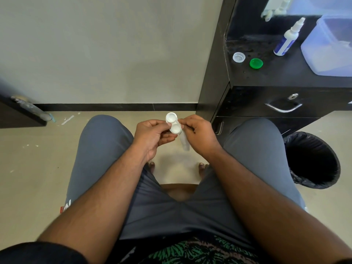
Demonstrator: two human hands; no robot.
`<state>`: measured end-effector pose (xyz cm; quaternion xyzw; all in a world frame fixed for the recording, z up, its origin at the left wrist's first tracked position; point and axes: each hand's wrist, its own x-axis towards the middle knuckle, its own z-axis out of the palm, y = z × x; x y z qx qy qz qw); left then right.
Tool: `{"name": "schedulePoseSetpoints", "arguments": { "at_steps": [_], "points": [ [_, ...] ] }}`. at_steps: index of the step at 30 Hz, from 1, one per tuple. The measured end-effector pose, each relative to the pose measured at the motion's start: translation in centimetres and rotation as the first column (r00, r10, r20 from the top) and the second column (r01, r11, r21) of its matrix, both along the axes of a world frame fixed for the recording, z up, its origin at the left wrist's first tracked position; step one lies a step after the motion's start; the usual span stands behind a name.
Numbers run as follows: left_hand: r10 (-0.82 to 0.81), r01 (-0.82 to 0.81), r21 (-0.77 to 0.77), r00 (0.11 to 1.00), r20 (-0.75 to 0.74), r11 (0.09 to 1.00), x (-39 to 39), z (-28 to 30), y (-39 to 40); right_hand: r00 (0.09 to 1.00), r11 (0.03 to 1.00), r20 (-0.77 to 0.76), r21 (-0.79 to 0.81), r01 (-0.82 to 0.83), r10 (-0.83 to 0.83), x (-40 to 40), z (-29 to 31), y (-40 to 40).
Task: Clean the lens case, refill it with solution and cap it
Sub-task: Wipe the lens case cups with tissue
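Lens case (173,123): a white two-well case, both round wells uncapped and facing up toward the camera, held in the air between the seated person's knees, above the floor.
Long axis: the two wells line up roughly away from the person, the far well tilted slightly left of the near one.
Left hand (152,137): palm turned up, fingers curled under the case, thumb pressed on its left edge.
Right hand (198,133): fingertips pinched at the right side of the case; a clear, slender plastic piece (184,141) hangs below this hand, and whether the fingers clamp it or the case cannot be told.
Caps: a clear cap (238,57) and a green cap (256,63) lie side by side, apart, near the front left corner of the black bench (266,77).
Solution bottle (287,40): white with a blue label, standing on the bench behind the caps, beside a translucent plastic box (329,46).
Edges and room: the bench's drawer front (282,105) stands just right of the right hand; a black-lined bin (314,161) sits beyond the right knee; open floor (38,149) lies to the left and ahead, up to the wall (104,44).
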<state>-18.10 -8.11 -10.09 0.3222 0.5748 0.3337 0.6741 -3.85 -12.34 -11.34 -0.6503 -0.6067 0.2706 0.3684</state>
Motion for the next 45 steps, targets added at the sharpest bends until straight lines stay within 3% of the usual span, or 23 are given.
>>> {"name": "schedulePoseSetpoints", "arguments": {
  "at_steps": [8,16,20,25,30,33,37,45],
  "points": [
    [0.238,-0.232,-0.054,0.956,0.172,0.971,0.5,-0.5,-0.2,0.995,0.996,-0.049,-0.048,0.080,-0.082,-0.7,-0.3,-0.1],
    [0.111,-0.109,-0.055,0.993,0.027,0.992,1.1,-1.2,-1.0,0.982,0.986,-0.086,-0.038,0.164,-0.167,-0.8,-0.2,0.2],
    [0.184,-0.178,-0.115,0.982,0.046,0.977,1.4,-1.2,-0.8,0.965,0.975,-0.146,-0.085,0.206,-0.216,-1.3,-0.3,0.1],
    [0.273,-0.258,-0.141,0.956,0.102,0.956,1.3,-1.5,-0.4,0.911,0.969,-0.356,-0.198,0.147,-0.210,-3.1,-0.2,-0.7],
    [0.310,-0.303,-0.115,0.950,0.042,0.946,1.6,-1.6,-0.3,0.765,0.915,-0.507,-0.281,0.288,-0.397,-2.0,-0.1,-0.1],
    [0.301,-0.296,-0.114,0.953,0.029,0.948,1.7,-1.6,-0.5,0.800,0.924,-0.467,-0.257,0.284,-0.376,-1.4,-0.3,0.0],
    [0.272,-0.265,-0.131,0.962,0.037,0.955,1.8,-1.5,-0.8,0.917,0.954,-0.271,-0.153,0.258,-0.292,-2.1,-0.6,-0.5],
    [0.251,-0.235,-0.194,0.966,0.064,0.952,1.7,-1.3,-1.2,0.937,0.963,-0.223,-0.041,0.266,-0.268,-2.7,-0.6,-0.4]
  ]
}}
